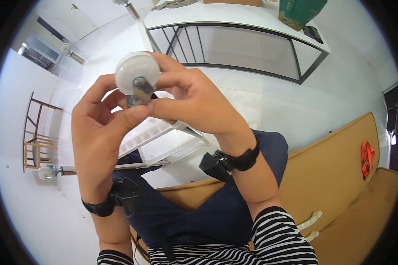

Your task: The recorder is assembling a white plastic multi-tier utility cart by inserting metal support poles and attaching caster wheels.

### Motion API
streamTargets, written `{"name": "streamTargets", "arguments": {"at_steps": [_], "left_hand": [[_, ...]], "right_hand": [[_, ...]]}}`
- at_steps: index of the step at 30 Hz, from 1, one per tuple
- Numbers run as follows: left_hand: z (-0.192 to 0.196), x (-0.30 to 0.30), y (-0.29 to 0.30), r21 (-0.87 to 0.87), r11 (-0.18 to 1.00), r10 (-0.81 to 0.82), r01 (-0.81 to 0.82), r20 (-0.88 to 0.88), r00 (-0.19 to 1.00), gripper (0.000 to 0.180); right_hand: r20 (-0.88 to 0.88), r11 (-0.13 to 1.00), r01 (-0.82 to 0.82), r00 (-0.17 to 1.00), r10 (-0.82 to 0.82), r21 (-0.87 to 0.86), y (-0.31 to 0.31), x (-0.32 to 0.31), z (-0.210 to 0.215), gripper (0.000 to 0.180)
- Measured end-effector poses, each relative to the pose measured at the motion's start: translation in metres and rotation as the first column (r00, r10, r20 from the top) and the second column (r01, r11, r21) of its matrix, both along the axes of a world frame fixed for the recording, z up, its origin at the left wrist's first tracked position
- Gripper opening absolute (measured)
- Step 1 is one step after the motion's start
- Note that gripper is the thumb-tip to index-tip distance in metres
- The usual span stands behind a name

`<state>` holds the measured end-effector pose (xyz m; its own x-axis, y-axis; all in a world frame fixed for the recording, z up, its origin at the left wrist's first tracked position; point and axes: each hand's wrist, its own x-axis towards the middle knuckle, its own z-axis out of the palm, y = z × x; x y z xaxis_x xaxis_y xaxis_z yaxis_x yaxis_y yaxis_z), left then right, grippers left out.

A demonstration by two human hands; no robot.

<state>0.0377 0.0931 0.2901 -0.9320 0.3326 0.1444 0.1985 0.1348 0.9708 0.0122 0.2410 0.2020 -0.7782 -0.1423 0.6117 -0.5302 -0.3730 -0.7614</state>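
Observation:
Both of my hands hold a white caster wheel [137,70] with a grey metal bracket, raised in front of me. My left hand [99,128] pinches the bracket with thumb and fingers from the left. My right hand [194,99] curls around the wheel's right side and top. Below the hands lies a white plastic shelf panel [163,141] on thin metal poles, partly hidden by my hands. Black straps are on both wrists.
I sit on a tan cushioned seat [340,163] with a red strap [367,157] on it. A white table with black frame [234,26] holds a green box [298,11]. A wooden chair [35,137] and another caster [46,171] are at the left.

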Motion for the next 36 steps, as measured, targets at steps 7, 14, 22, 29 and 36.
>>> {"name": "streamTargets", "arguments": {"at_steps": [7, 14, 22, 29, 36], "left_hand": [[-0.005, -0.001, 0.001, -0.058, 0.998, 0.008, -0.011, -0.059, 0.998, 0.035], [-0.009, -0.001, -0.001, -0.026, 0.999, 0.031, -0.035, -0.137, 0.99, 0.039], [-0.026, 0.007, -0.012, -0.081, 0.994, 0.052, -0.07, -0.209, 0.977, 0.052], [-0.092, 0.044, -0.099, -0.391, 0.916, 0.013, 0.093, 0.261, 0.965, 0.012], [-0.15, 0.057, -0.218, -0.699, 0.713, 0.296, 0.052, 0.367, 0.882, 0.021]], "right_hand": [[0.056, 0.995, 0.069, 0.996, -0.065, -0.076, -0.006, 0.003, -0.002, 0.036], [0.127, 0.992, 0.075, 0.988, -0.087, 0.1, 0.013, 0.013, 0.007, 0.045], [0.139, 0.923, -0.15, 0.984, 0.107, 0.353, 0.022, 0.014, -0.009, 0.061], [0.658, 0.949, 0.302, 0.696, -0.288, 0.095, 0.089, -0.042, -0.133, 0.028], [0.674, 0.712, -0.158, 0.51, -0.535, 0.684, 0.052, 0.023, -0.43, 0.078]]}}
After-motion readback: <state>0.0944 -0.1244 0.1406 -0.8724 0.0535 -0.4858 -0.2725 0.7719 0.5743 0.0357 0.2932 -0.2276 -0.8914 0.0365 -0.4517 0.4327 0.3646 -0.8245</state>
